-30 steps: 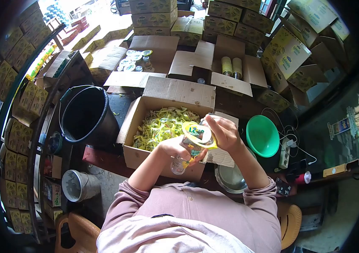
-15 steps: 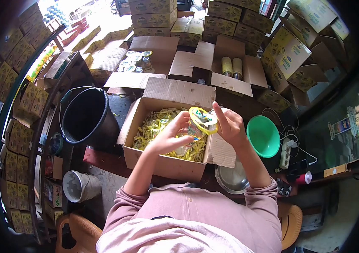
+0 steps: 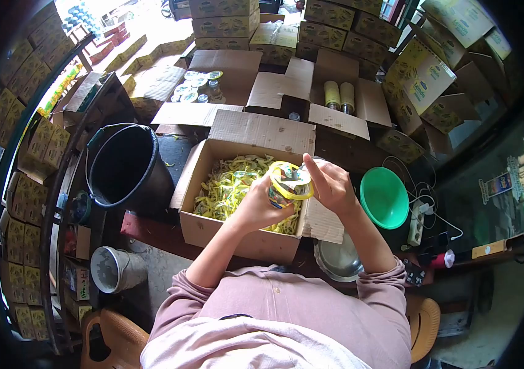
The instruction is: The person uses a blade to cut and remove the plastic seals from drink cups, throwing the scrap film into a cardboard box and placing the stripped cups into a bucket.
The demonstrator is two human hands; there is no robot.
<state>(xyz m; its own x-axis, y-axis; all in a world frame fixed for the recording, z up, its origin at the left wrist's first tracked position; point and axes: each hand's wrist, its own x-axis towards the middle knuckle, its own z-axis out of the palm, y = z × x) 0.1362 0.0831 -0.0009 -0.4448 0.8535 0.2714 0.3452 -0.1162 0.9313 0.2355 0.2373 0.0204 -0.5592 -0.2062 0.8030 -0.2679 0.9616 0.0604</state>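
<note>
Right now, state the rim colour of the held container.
The container rim is yellow, clearest in the head view.

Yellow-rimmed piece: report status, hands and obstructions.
Left hand gripping yellow-rimmed piece. Right hand at its rim. Open carton of yellow strips below. No obstruction seen.

Stacked printed cartons (image 3: 224,27) suggest a workshop or storeroom.

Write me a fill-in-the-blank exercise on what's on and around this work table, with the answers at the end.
1. The left hand holds a printed plastic piece with a rim coloured ____.
2. The black bucket stands to the ____ of the near cardboard box.
3. The plastic bowl beside the white cables is coloured ____.
4. Side by side in the back-right carton, the yellow cylinders number ____.

Missing words: yellow; left; green; two.
</note>
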